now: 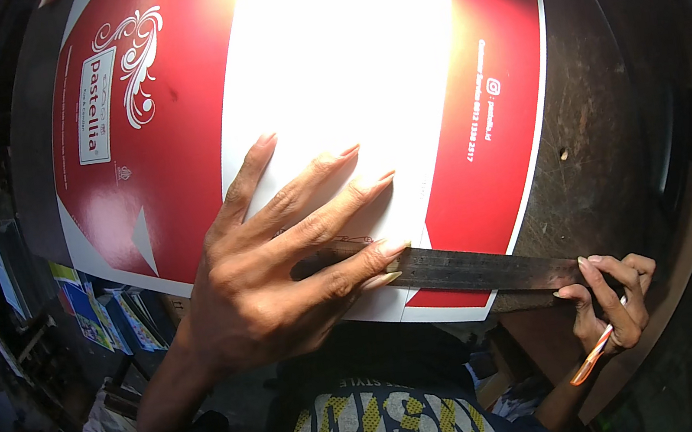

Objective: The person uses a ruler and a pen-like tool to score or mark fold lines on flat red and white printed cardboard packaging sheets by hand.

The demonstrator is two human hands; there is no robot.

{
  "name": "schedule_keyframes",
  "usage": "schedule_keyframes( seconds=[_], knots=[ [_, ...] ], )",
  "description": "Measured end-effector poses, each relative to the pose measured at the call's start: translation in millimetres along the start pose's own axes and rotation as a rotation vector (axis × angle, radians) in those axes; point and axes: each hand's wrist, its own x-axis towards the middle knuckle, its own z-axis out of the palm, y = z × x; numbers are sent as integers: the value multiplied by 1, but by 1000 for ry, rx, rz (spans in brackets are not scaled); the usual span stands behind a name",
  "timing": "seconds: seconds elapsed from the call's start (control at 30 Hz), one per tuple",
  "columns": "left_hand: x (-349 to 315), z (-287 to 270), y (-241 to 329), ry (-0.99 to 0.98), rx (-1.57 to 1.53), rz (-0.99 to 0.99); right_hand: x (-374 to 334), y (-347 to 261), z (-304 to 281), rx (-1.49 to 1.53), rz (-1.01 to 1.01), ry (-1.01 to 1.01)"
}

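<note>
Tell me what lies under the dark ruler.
The red and white sheet lies under most of the dark ruler; the right end reaches past the sheet, over the brown table. Any print directly beneath is covered.

Dark, scuffed tabletop (584, 128); large red-and-white printed sheet (335, 69) lying directly on it, spread open.

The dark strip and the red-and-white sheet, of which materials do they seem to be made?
Dark strip: probably metal, mostly dull, since it looks thin, flat and straight-edged; plastic remains possible. Sheet: likely coated paper or thin card, glossy, because light glares on its red print.
</note>
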Motion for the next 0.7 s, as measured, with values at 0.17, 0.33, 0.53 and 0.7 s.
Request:
schedule_keyframes(
  seconds=[0.17,0.33,0.53,0.7],
  knots=[
    [-1,-1,1,-12,16,-5,0,-1,1,9,14,-7],
    [-1,-1,0,-10,20,1,0,-2,0,10,25,-10],
    [0,-2,1,-20,15,-8,1,0,-1,25,-17,-29],
    [0,-3,2,-16,16,-11,0,-2,1,13,9,-30]
  ],
)
